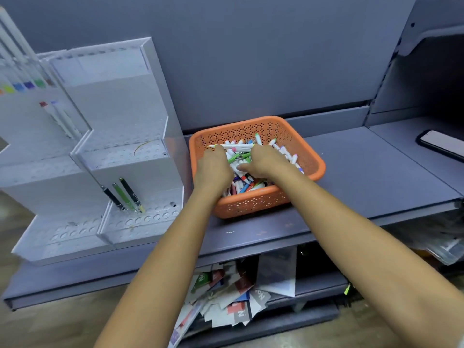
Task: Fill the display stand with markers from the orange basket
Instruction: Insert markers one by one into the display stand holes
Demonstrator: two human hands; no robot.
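In the orange basket (253, 205), beside the display stand (120, 116), the left hand (213, 169) and right hand (265, 162) reach the ends of a white marker (236, 146) atop the heap (clasped or merely touched, I cannot tell); picking is the step in hand; next, one marker must be seated upright in a free hole; papers (241, 295) below read only "No".

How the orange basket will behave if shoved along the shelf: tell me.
The basket would probably slide rather than tip: it sits low and wide on the flat shelf. Its perforated walls may flex a little. The loose markers heaped inside likely add weight and would shift.
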